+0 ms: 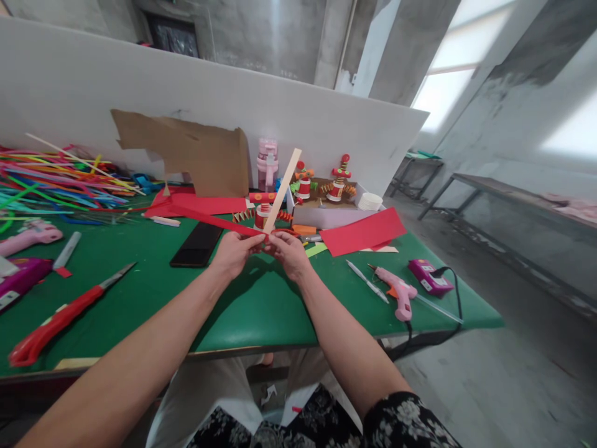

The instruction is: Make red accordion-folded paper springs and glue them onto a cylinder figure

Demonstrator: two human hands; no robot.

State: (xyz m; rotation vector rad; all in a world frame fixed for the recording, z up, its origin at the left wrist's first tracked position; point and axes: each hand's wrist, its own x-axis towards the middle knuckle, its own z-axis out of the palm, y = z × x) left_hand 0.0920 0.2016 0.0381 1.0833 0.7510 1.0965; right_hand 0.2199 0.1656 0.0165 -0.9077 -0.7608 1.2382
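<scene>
Both my hands meet above the green table. My left hand pinches a long red paper strip that runs off to the upper left. My right hand pinches the lower end of a pale cream strip that slants up and to the right. The two strips cross between my fingertips. Just behind my hands stands a small red and white paper figure with folded orange arms.
A black phone, red-handled scissors and coloured straws lie left. Red paper sheet, pink glue gun, white pen and a purple box lie right. A white box with paper figures, cardboard and pink bottle stand behind.
</scene>
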